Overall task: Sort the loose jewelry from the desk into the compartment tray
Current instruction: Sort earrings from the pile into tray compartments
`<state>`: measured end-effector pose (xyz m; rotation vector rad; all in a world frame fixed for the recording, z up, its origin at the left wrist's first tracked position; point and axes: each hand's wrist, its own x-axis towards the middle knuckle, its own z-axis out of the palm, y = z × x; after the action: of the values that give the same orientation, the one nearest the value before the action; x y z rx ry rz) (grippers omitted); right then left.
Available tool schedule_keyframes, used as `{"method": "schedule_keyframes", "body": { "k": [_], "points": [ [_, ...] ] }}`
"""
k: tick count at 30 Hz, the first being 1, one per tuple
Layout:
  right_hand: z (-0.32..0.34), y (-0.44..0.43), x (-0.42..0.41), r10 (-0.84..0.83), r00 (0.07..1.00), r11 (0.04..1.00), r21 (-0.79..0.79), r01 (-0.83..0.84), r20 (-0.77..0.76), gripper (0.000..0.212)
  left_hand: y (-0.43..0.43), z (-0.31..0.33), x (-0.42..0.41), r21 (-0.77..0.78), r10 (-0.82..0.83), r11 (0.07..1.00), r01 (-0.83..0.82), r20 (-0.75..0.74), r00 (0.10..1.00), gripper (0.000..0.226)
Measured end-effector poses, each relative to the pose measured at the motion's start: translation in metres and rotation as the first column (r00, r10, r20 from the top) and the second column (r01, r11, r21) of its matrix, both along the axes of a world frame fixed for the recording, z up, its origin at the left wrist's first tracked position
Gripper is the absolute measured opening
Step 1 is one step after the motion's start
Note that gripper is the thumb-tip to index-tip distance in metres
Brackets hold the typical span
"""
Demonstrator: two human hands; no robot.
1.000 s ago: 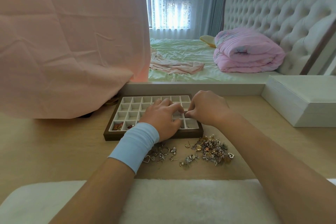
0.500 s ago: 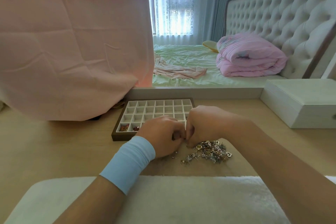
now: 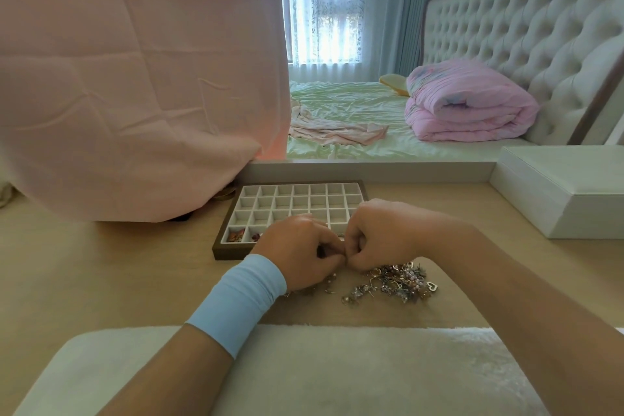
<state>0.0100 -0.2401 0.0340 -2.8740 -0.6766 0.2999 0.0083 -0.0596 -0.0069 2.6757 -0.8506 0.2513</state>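
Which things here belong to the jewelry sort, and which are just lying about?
Job: compartment tray; loose jewelry pile on the desk; sorted pieces in the tray's near-left cells; left hand and right hand, fingers curled together, contents hidden.
Lying about: pink cloth; white box; folded pink quilt; white fluffy mat.

Near-right cells of tray [image 3: 229,253] covered by left hand [image 3: 297,252] and right hand [image 3: 385,233]. Item between the curled, meeting fingertips, if any: too small and shadowed to tell. Reddish contents of two near-left cells too small to identify. Left part of pile [image 3: 395,284] masked under left hand; single pieces tangled, mostly unreadable. Object under cloth [image 3: 135,84] concealed, save a gold edge and a dark foot. Box [image 3: 557,192] cropped at right edge; both forearms cropped at bottom.
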Motion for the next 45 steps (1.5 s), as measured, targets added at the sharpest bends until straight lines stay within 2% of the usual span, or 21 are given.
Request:
{"method": "schedule_keyframes", "body": {
  "k": [4,9,13,16,21,24,27,33,41,43,45],
  "points": [
    [0.002,-0.012,0.012,-0.019,0.999,0.955,0.296,0.032,-0.046,0.012,0.006,0.001,0.006,-0.240,0.073,0.966,-0.094,-0.093,0.993,0.013],
    [-0.004,-0.009,0.016,-0.058,0.998,0.834,0.549,0.058,-0.017,0.011,0.005,0.001,0.014,-0.443,0.071,0.887,-0.128,-0.143,0.987,0.007],
    [-0.013,0.000,0.021,-0.145,0.981,0.769,0.639,0.028,0.131,0.011,0.006,-0.001,0.022,-0.521,0.067,0.844,-0.128,-0.135,0.989,0.007],
    [-0.018,0.003,0.025,-0.192,0.968,0.746,0.665,0.038,0.159,0.010,0.008,0.002,0.029,-0.527,0.074,0.840,-0.129,-0.124,0.990,0.008],
    [-0.025,-0.005,0.043,-0.263,0.942,0.811,0.577,0.098,0.209,0.009,0.010,0.003,0.037,-0.376,0.102,0.919,-0.121,-0.072,0.992,0.010],
    [-0.024,-0.009,0.054,-0.230,0.953,0.896,0.425,0.129,0.195,0.012,0.014,0.000,0.043,-0.251,0.127,0.961,-0.117,0.024,0.992,0.017],
    [-0.021,-0.005,0.062,-0.183,0.964,0.961,0.244,0.133,0.194,0.013,0.015,-0.004,0.048,-0.148,0.136,0.980,-0.132,0.015,0.991,0.024],
    [-0.021,0.006,0.069,-0.114,0.961,0.993,0.014,0.114,0.252,0.018,0.013,-0.010,0.050,-0.079,0.102,0.992,-0.102,-0.001,0.995,0.026],
    [-0.030,0.018,0.073,-0.133,0.876,0.976,-0.094,0.198,0.463,0.028,0.011,-0.013,0.050,-0.068,0.091,0.994,-0.090,0.006,0.996,0.026],
    [-0.029,0.018,0.072,-0.157,0.865,0.970,-0.092,0.227,0.477,0.034,0.012,-0.012,0.050,-0.062,0.093,0.994,-0.093,0.000,0.996,0.026],
    [-0.022,0.014,0.066,-0.172,0.884,0.975,-0.051,0.215,0.434,0.030,0.013,-0.012,0.049,-0.063,0.095,0.993,-0.095,-0.006,0.995,0.026]
  ]
}}
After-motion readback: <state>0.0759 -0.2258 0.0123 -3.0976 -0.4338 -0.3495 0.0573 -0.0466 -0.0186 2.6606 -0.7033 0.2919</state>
